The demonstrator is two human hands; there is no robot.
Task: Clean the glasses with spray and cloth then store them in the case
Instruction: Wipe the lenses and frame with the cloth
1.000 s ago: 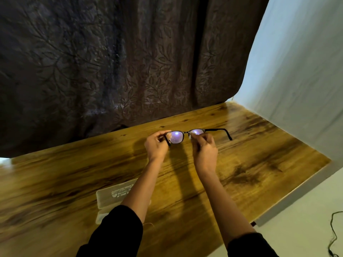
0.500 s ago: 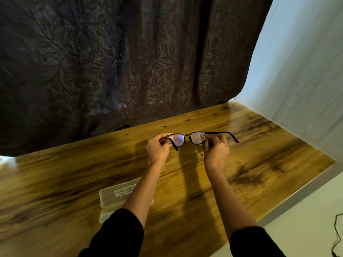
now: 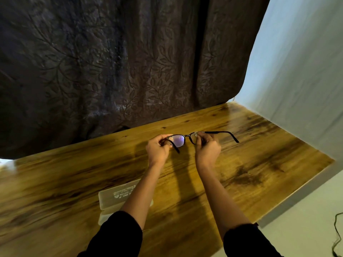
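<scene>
Glasses are held up off the desk, their front running left to right between both hands. The left hand pinches the left hinge end with curled fingers; the right hand pinches the right lens, where a pale scrap shows, too small to name. One temple juts out to the right and the other angles back toward the person. The open translucent case lies on the desk nearer the body, partly under the left forearm, so the left hand is closer to it. A dark leaf-patterned curtain hangs behind, a pale wall stands on the right, and a cable lies on the floor
</scene>
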